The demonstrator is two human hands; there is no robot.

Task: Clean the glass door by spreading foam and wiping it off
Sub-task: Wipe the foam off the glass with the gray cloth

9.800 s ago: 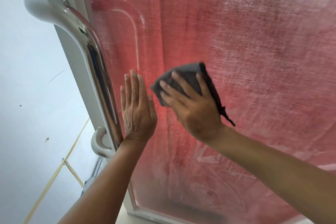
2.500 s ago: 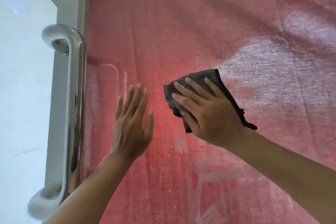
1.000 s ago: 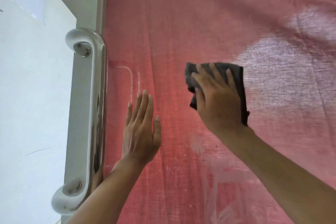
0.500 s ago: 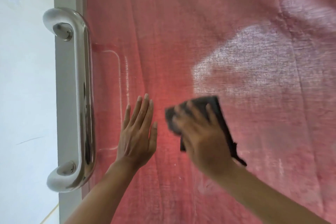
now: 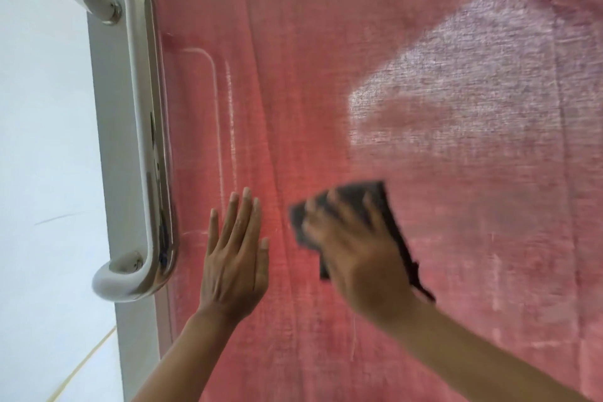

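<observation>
While pressed flat, cloth (image 5: 365,202) under right hand (image 5: 355,254)

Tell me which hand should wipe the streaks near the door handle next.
Right, probably. The right hand already presses the dark cloth on the glass door, just beside the streaks. The left hand lies flat, fingers straight, holding nothing.

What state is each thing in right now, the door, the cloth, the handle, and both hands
Glass door: smeared, hazy white patch upper right.
Grey cloth: pressed on the glass under the right hand.
Right hand: on the cloth, motion-blurred.
Left hand: flat on the glass, fingers straight.
Metal handle: untouched.
</observation>
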